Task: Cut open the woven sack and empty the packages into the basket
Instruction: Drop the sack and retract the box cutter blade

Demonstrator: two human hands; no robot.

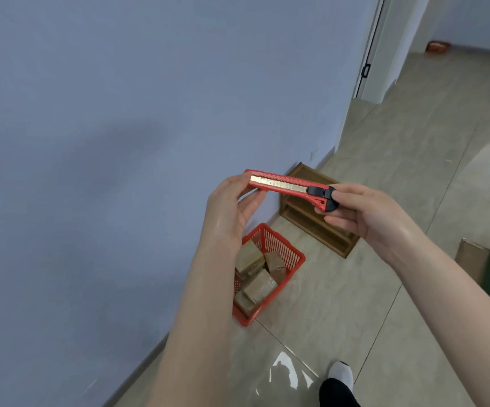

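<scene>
**Utility knife (pixel 285 186) held at both ends**

The left hand (pixel 229 210) pinches the casing's front end; its forearm hides part of the red basket (pixel 280 245) of packages (pixel 260 286) on the floor by the wall. The right hand (pixel 367 215) grips the black butt. A cardboard box (pixel 470 259) is cropped at right.

Blue-grey wall (pixel 91 113); glossy beige floor tiles (pixel 384 289); low wooden rack (pixel 296 214) against wall.

Tiled floor (pixel 326 304): red basket (pixel 282 248) directly under the left hand (pixel 232 207), by the wall. Low wooden rack (pixel 311 227) beneath the right hand (pixel 367 212), against the wall. Cardboard box (pixel 472 259) right of that hand.
</scene>
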